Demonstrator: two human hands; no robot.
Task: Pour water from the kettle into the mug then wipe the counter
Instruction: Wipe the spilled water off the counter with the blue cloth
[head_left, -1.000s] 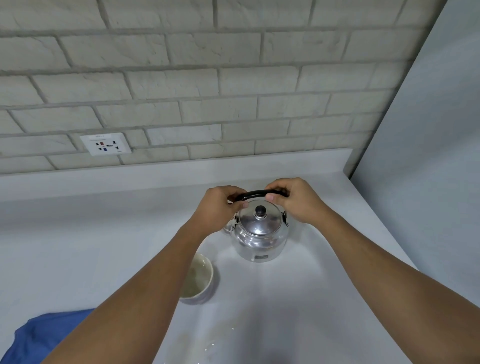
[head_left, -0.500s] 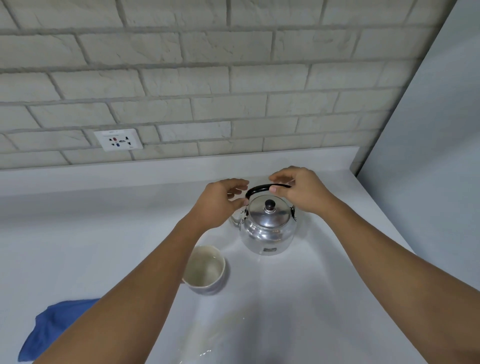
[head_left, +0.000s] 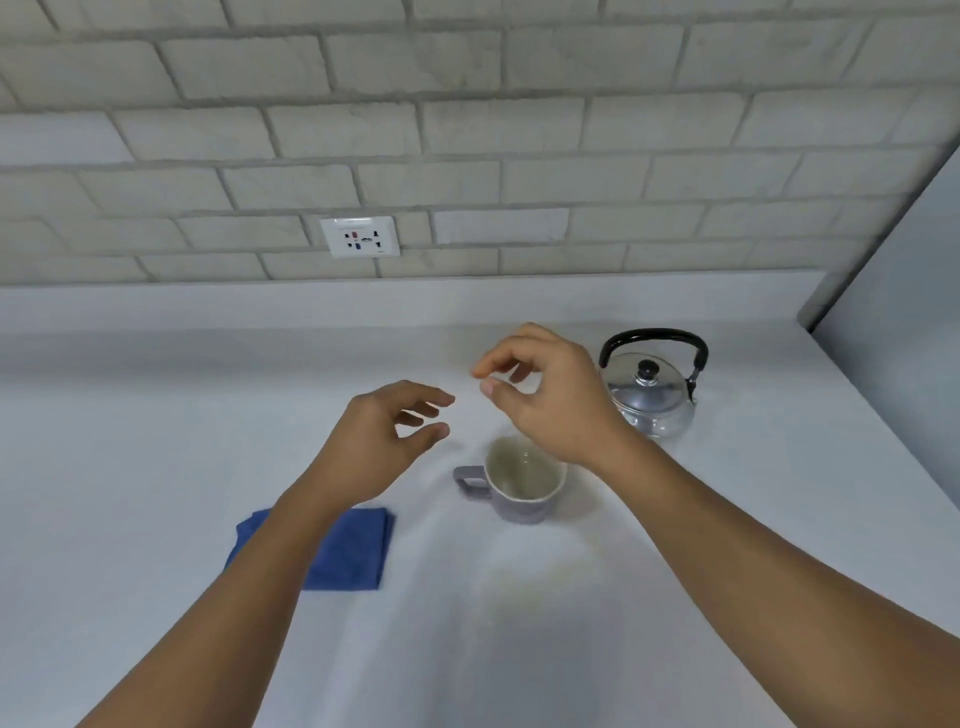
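A shiny metal kettle (head_left: 652, 395) with a black handle and lid knob stands upright at the back right of the white counter (head_left: 156, 441). A grey mug (head_left: 524, 491) with a pale inside sits in front of it, handle to the left. A folded blue cloth (head_left: 348, 551) lies left of the mug, partly under my left forearm. My left hand (head_left: 384, 441) hovers open left of the mug. My right hand (head_left: 550, 395) hangs above the mug's far rim, left of the kettle, fingers loosely curled and holding nothing.
A brick wall with a white socket plate (head_left: 360, 236) runs along the back. A grey side panel (head_left: 904, 322) closes off the counter on the right. A faint wet patch (head_left: 535, 582) shows on the counter in front of the mug.
Both hands have let go of the kettle handle and drawn left and toward me. The view has shifted left, so kettle, mug and cloth now appear further right.
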